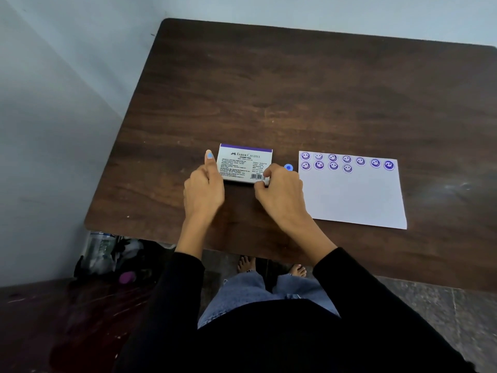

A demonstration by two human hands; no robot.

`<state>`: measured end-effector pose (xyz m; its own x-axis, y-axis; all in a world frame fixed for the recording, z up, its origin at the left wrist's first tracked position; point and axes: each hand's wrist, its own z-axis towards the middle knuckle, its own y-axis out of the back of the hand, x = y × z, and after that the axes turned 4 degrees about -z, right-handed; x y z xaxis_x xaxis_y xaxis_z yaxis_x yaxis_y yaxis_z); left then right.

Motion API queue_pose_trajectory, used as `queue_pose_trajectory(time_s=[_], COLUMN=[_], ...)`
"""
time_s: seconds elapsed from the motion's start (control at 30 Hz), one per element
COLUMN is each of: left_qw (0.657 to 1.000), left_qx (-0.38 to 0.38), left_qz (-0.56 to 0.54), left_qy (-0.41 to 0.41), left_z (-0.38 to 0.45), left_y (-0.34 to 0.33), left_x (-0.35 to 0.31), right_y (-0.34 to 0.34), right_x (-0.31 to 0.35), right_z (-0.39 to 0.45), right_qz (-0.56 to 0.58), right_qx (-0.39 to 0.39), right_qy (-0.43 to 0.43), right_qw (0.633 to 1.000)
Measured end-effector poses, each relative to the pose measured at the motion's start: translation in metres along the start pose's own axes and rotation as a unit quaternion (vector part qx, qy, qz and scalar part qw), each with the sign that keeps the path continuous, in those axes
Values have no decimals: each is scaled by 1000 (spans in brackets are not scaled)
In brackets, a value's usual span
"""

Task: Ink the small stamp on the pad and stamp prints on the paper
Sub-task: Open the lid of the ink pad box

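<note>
The stamp pad [243, 162], a closed white case with a purple top band and printed label, lies on the dark wooden table [295, 90]. My left hand [204, 188] holds its left edge, thumb raised along the side. My right hand [279, 192] pinches its near right corner. The small blue stamp [288, 167] stands on the table between the pad and the paper, with no hand on it. The white paper [355, 195] lies to the right, with two rows of several purple smiley prints along its far edge.
The table's near edge runs just below my wrists. A grey wall stands to the left. Under the table's left corner sit a plastic bottle [100, 250] and dark bags. My bare feet [271, 266] show on the floor.
</note>
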<state>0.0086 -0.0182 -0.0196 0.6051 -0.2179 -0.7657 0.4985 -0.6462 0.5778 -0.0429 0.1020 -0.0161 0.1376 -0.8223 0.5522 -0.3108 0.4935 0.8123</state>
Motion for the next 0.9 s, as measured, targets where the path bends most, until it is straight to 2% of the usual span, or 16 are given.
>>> queue_pose_trajectory(time_s=[0.27, 0.43, 0.9], left_qw=[1000, 1000, 995], left_qx=[-9, -12, -14], left_qz=[-8, -22, -101], left_qy=[12, 11, -2], left_z=[6, 8, 29], left_y=[8, 13, 22], left_x=[-11, -22, -51], right_y=[15, 26, 57], right_x=[3, 7, 18], right_z=[10, 17, 45], right_qz=[22, 44, 52], right_qx=[53, 87, 80], right_qy=[-82, -94, -117], right_qw=[995, 991, 989])
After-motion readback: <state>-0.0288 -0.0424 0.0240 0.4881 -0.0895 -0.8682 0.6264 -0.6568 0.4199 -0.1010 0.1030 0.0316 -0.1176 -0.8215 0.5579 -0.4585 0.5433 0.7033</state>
